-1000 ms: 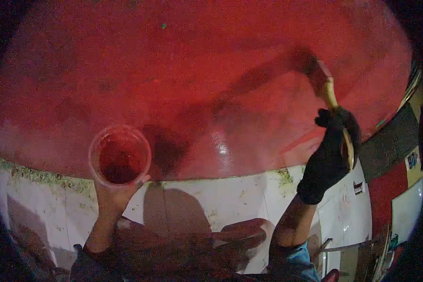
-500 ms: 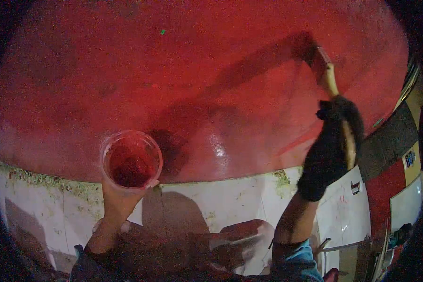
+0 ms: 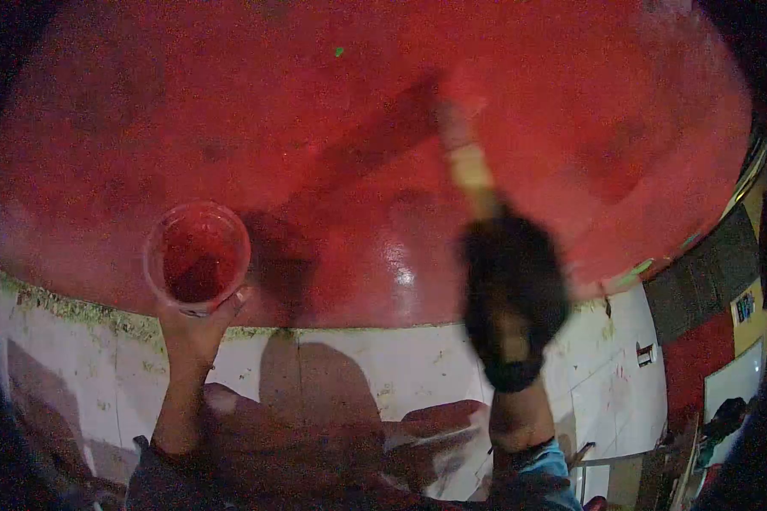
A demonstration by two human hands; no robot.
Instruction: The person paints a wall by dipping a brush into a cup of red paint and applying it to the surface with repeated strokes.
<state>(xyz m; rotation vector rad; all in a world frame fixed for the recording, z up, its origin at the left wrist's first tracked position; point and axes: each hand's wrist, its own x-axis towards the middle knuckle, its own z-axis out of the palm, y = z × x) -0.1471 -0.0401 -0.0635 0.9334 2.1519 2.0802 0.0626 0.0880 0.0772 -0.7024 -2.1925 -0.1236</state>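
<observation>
My bare left hand [image 3: 194, 330] holds a clear plastic cup [image 3: 152, 260] from below, with fingers curled around its underside. Red paint [image 3: 198, 262] coats the inside and pools darker in the bottom. In a black glove, my right hand [image 3: 515, 289] grips a paintbrush [image 3: 472, 175] by its pale handle. The brush points up and away from me, blurred by motion, its tip against a broad red surface [image 3: 383, 204]. A long shadow of the brush and arm falls to its left on the red.
Below the curved lower edge of the red surface runs a white panelled face [image 3: 426, 362], flaky and stained along the top. A small green speck [image 3: 339, 52] sits on the red. Dark and red panels [image 3: 703, 255] stand at the far right.
My right hand has swept the brush leftward across the red surface. The cup in my left hand has shifted slightly left and up in view.
</observation>
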